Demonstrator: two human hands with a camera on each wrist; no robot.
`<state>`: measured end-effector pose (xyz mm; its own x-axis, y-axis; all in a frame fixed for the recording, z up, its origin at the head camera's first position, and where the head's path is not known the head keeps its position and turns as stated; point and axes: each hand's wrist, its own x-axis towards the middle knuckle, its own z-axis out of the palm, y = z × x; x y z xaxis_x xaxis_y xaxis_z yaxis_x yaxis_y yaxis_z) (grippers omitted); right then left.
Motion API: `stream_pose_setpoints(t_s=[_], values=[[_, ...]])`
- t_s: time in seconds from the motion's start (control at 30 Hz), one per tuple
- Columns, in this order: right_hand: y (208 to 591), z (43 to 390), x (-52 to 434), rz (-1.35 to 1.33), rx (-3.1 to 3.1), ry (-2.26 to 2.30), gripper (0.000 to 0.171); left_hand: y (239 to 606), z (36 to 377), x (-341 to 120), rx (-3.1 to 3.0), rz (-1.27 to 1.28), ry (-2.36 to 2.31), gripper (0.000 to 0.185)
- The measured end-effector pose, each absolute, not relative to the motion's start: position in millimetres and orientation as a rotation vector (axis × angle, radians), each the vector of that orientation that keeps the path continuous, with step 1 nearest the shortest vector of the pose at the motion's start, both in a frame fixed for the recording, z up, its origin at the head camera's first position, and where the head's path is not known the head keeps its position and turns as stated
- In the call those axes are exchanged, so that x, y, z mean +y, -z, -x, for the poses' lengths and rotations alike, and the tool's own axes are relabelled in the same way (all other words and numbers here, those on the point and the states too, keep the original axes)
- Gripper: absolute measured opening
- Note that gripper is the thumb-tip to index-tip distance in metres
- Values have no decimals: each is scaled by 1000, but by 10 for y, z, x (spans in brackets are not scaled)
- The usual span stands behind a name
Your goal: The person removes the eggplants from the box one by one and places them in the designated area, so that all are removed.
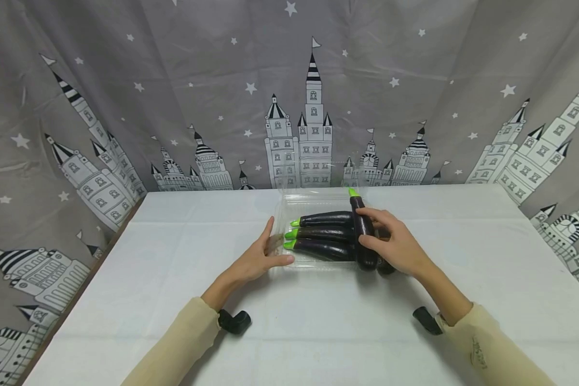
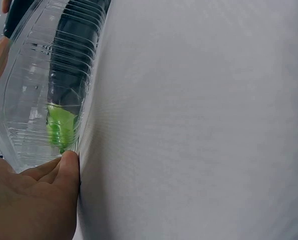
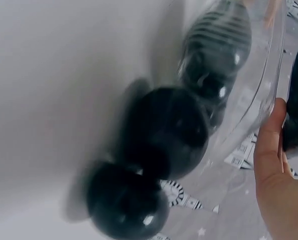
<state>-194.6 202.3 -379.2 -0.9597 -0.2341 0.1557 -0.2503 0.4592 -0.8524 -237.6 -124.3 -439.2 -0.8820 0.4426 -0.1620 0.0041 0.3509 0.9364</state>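
Left hand (image 1: 260,260): fingers straight and together, thumb up, laid flat against the left end of the clear plastic tray (image 1: 289,206); grips nothing. In the left wrist view the fingertips (image 2: 68,162) touch the tray's ribbed wall right where it meets the white table (image 1: 173,279). Left forearm in a beige sleeve comes up from the near edge, angled right.

The tray sits mid-table, nearer the far edge. In it lie three dark eggplants (image 1: 325,233) side by side, green stems pointing left.

Right hand (image 1: 395,244): fingers curled round a fourth eggplant (image 1: 363,230), held crosswise over the other three at the tray's right end, green stem toward the far edge. Right wrist view is blurred; thumb beside the tray wall. Right forearm comes from the near right, angled left.
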Motion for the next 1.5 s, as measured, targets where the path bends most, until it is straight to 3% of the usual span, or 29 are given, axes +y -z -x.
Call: stream_pose_setpoints(t_s=[0.43,0.93,1.5], values=[[3728,1809,2574,-464,-2750,-1371,51,4380,2370,-1237,2235,-397,-1544,116],[3926,1779,3135,-346,-2868,-1224,53,4396,2369,-1242,2223,-402,-1552,115],[4078,1879,3186,-280,-2895,-1208,47,4396,2373,-1241,2239,-401,-1539,116]])
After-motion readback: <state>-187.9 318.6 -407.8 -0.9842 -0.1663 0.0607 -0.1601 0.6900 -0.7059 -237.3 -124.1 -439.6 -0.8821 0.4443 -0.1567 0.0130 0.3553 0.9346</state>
